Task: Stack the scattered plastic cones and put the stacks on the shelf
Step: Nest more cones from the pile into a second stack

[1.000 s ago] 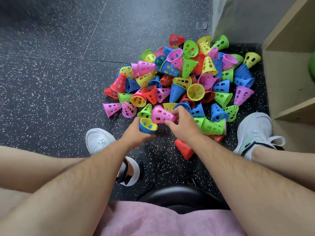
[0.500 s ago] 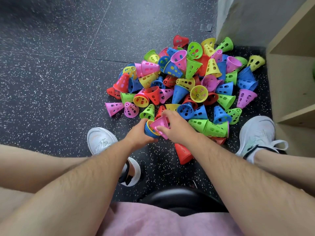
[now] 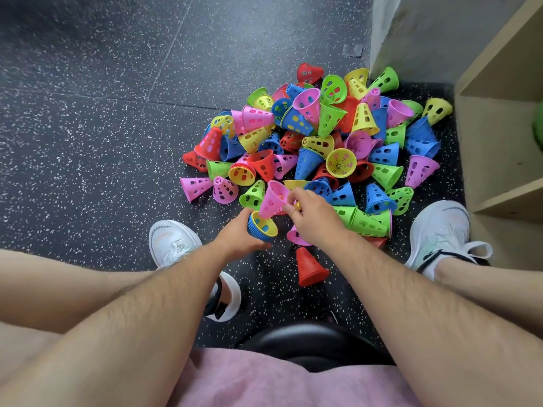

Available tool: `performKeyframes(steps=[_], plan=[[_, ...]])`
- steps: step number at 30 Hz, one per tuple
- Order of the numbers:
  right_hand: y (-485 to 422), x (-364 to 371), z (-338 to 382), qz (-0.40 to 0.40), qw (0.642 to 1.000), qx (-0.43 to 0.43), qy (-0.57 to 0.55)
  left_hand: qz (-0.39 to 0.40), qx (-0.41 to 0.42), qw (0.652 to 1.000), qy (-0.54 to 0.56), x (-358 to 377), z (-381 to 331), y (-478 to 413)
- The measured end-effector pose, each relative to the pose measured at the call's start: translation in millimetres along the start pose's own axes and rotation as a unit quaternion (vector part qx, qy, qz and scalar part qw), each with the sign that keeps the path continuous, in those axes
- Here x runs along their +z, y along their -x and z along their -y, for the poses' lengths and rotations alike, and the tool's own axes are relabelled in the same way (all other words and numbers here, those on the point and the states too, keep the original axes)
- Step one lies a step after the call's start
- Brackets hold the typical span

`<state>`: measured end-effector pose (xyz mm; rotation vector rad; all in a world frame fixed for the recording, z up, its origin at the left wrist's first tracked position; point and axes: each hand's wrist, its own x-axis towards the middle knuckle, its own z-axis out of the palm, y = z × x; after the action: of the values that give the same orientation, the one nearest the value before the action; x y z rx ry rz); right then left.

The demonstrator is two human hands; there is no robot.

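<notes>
Likely a gym or sports room; black speckled rubber floor tiles (image 3: 88, 127) spread under the pile of perforated plastic cones (image 3: 323, 142); a wooden shelf (image 3: 499, 136) stands just right of the pile; a plain wall (image 3: 426, 30) rises behind it.

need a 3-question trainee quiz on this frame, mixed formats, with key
1. True or false: the left hand grips a stack of blue cones with a yellow cone on top.
2. The cone that the right hand pinches is: A red, B pink, C green.
3. Fill in: the shelf stands on the person's ____ side.

Key: 1 true; 2 B; 3 right.
</notes>
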<state>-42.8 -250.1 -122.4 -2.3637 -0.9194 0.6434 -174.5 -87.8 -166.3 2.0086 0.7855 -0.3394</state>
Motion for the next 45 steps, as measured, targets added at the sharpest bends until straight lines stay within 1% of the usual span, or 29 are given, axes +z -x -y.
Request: performKeyframes(steps=[3,5,7,9,12,14,16,18,20,23,25,27,30,33,36,38,41,45], plan=[[5.1,3.5,4.5,0.067,0.996,-0.036,0.042,-0.004,0.004,1.000,0.028,0.5,-1.5,0.1],[8.4,8.7,4.3,0.125,0.991,-0.023,0.044,-0.013,0.010,0.999,0.044,-0.1,-2.4,0.3],[10.8,13.1,0.1,0.153,0.988,0.011,0.032,-0.018,0.011,0.999,0.040,-0.7,-1.9,0.1],[13.6,11.9,-5.4,0.139,0.990,0.019,0.026,-0.017,0.008,0.999,0.026,-0.3,-1.6,0.8],[17.3,7.0,-16.2,0.116,0.990,-0.016,0.074,-0.011,0.007,1.000,0.019,3.1,-0.6,0.3],[18.5,8.4,-23.0,0.139,0.983,-0.027,0.121,-0.007,0.010,1.000,0.017,5.3,-1.2,-0.2],[17.8,12.7,-26.6,0.166,0.974,-0.014,0.154,-0.004,0.012,1.000,0.011,6.0,-2.8,-0.5],[16.5,17.3,-26.9,0.179,0.969,-0.008,0.169,-0.004,0.012,1.000,0.008,5.8,-3.5,-0.5],[16.1,19.8,-25.3,0.181,0.967,-0.019,0.177,-0.004,0.012,1.000,0.010,5.7,-3.8,-0.6],[15.3,20.1,-22.1,0.158,0.972,-0.031,0.169,-0.004,0.009,1.000,0.011,5.3,-1.8,-1.0],[13.0,19.0,-21.1,0.112,0.978,-0.034,0.171,-0.003,0.008,1.000,0.009,5.0,-0.4,-1.0],[10.2,17.1,-21.6,0.060,0.986,-0.027,0.153,-0.005,0.007,1.000,0.009,4.6,0.2,-0.7],[8.1,12.6,-21.1,0.000,0.997,0.009,0.073,-0.007,0.005,1.000,0.006,3.1,0.2,0.6],[8.5,8.3,-18.0,-0.035,0.999,0.039,-0.002,-0.007,0.003,1.000,0.011,2.2,-1.1,2.0],[10.3,5.5,-12.5,-0.050,0.996,0.062,-0.047,-0.003,0.007,1.000,0.006,1.5,-4.1,3.9],[10.2,5.2,-9.3,-0.042,0.993,0.083,-0.075,0.002,0.011,1.000,0.000,1.0,-6.7,5.7],[11.8,3.9,-5.3,0.002,0.990,0.095,-0.106,0.010,0.015,1.000,-0.003,0.9,-10.9,8.6],[19.8,2.4,-4.7,0.117,0.984,0.068,-0.112,0.028,0.034,0.999,-0.008,3.2,-17.3,9.6]])
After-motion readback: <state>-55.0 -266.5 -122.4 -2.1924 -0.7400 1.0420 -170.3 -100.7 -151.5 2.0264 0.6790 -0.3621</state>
